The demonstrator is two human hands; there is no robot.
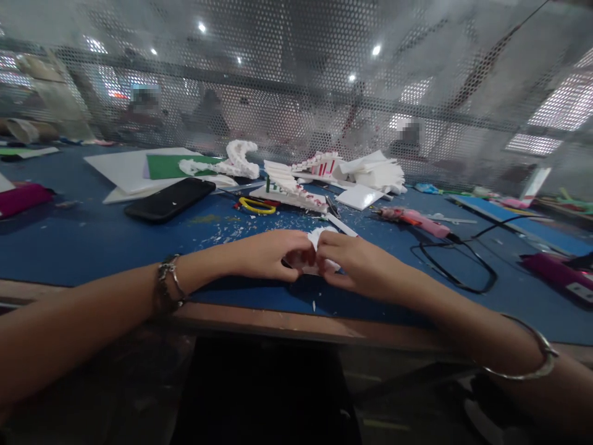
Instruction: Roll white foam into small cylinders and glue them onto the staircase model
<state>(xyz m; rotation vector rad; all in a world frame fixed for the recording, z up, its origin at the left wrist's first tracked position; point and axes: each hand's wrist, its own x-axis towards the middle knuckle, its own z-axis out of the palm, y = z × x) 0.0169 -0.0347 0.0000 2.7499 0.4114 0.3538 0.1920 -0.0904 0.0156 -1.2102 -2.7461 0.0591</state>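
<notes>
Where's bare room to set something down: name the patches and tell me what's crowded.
A wide bare patch: blue tabletop bordered by the magenta item, black phone and left forearm. A smaller one lies between the right hand and black cord. Crowded: beyond the left hand and right hand, with white cut pieces, a yellow loop and scraps.

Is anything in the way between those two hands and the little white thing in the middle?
Nothing I can see. The left hand and right hand have their fingers right at the white piece. The white strip lies beyond it, not between.
</notes>
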